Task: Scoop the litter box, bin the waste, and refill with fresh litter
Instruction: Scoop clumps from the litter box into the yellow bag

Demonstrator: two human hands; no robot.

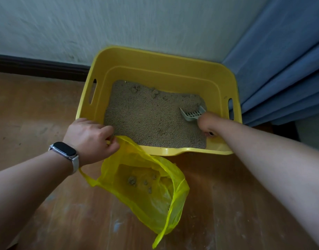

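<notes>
A yellow plastic litter box (160, 58) stands on the wooden floor against the wall, holding grey-brown litter (148, 116) with a few clumps (154, 92) near its far side. My right hand (208, 123) grips the handle of a pale slotted scoop (192, 113), whose blade lies in the litter at the right side of the box. My left hand (91, 138), a watch on its wrist, pinches the rim of a yellow plastic bag (155, 192) that hangs open in front of the box's near edge. Several grey clumps (132, 181) lie inside the bag.
A blue curtain (285, 69) hangs close to the box's right side. A pale wall (101, 24) with a dark skirting board (37, 67) runs behind. Worn wooden floor (46, 109) stretches to the left and in front of the box.
</notes>
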